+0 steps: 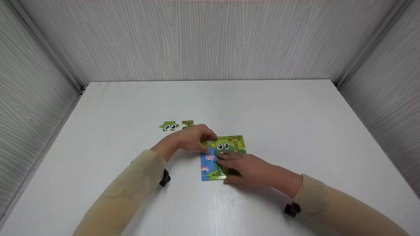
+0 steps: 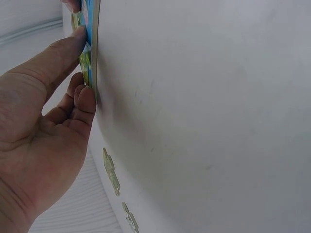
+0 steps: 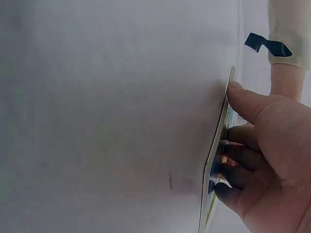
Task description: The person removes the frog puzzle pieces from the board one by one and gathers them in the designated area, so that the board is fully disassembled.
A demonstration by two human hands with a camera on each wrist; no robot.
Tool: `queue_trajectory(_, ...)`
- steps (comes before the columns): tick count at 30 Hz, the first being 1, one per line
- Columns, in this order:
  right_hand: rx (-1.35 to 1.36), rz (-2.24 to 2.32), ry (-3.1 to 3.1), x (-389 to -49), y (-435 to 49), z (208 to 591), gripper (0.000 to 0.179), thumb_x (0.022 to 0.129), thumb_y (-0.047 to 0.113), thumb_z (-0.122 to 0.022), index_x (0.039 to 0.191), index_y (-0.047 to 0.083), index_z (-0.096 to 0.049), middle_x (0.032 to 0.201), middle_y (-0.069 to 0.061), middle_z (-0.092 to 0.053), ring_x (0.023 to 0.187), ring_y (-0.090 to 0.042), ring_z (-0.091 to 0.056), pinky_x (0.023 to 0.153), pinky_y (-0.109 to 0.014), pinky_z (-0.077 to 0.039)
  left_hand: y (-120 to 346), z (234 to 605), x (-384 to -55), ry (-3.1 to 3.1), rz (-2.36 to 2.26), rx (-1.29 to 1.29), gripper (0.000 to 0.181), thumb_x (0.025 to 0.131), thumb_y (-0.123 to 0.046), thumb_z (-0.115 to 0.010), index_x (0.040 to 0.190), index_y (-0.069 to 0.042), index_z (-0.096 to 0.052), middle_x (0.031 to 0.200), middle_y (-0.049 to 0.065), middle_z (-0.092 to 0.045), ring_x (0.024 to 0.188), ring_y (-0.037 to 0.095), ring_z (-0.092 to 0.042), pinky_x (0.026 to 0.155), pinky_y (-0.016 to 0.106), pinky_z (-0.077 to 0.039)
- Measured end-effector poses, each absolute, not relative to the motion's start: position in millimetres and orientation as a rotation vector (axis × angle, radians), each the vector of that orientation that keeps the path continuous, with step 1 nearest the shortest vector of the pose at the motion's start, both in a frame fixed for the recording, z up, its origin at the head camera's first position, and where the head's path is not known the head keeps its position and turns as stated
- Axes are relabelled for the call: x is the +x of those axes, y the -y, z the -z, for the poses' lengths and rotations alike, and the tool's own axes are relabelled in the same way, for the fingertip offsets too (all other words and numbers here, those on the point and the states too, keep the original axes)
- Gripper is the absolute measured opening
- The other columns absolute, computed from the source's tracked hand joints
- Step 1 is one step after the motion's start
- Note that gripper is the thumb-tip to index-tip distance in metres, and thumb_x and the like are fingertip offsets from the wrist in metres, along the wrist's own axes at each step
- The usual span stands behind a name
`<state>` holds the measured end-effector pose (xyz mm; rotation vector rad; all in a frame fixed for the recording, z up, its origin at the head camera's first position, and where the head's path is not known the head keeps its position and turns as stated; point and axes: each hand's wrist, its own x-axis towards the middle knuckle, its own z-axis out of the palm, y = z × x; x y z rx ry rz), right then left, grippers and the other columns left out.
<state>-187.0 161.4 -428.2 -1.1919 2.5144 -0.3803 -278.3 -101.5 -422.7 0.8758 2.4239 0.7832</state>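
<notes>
A frog jigsaw puzzle (image 1: 206,172) in a thin square tray lies near the middle of the white table. My left hand (image 1: 191,137) is at its upper left corner, thumb and fingers around a green puzzle piece (image 2: 85,65) that looks slightly raised from the tray. How that piece sits is partly hidden by the fingers. From the right side, my right hand (image 1: 251,168) rests its fingers on the frog picture. Its thumb (image 3: 243,99) touches the tray near the front edge. The right hand covers the puzzle's lower right part.
Beyond the left hand lie two loose pieces: one with frog eyes (image 1: 169,126) and a green one (image 1: 188,123) partly behind that hand. The white table (image 1: 279,108) is bounded by pale wood-grain panels (image 1: 210,42) at the back and sides.
</notes>
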Motion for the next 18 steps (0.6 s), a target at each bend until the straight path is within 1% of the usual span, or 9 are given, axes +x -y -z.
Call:
queue_trajectory(11,-1.175,0.412,-2.506,-185.8,-162.2,430.4,0.069,0.105,0.043,-0.066,0.164,0.016,-0.041,0.172,0.001,-0.031,0.158,-0.024,-0.029,0.119,-0.046,-0.038,98.8,420.8,-278.4,-2.423,-0.767,0.855,0.051,0.091,-0.012,-0.085,0.139,-0.011,-0.068,0.132,0.005,-0.064,0.12,0.023,-0.06,0.111,0.04,-0.046)
queue_trajectory(18,-1.163,0.41,-2.512,-185.9,-162.1,432.6,0.07,0.105,0.044,-0.066,0.164,0.017,-0.04,0.172,0.002,-0.031,0.158,-0.023,-0.029,0.119,-0.046,-0.039,97.6,418.5,-274.5,-2.436,-0.759,0.821,0.05,0.092,-0.014,-0.085,0.138,-0.014,-0.065,0.124,0.005,-0.062,0.113,0.025,-0.058,0.106,0.042,-0.049)
